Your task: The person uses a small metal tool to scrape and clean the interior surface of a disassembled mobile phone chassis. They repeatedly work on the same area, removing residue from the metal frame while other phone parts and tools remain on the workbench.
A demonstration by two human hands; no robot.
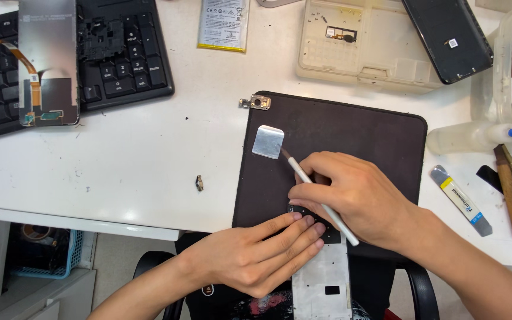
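Pressing hands [303, 231] on phone frame [322, 278]

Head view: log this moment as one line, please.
left hand: pressing phone frame | right hand: holding white brush | brush tip near metal shield | surface: dark mat

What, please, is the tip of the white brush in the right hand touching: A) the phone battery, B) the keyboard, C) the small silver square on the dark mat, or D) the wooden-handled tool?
C: the right hand holds the white brush with its bristles resting at the edge of the small silver square on the dark mat, far from the other things.
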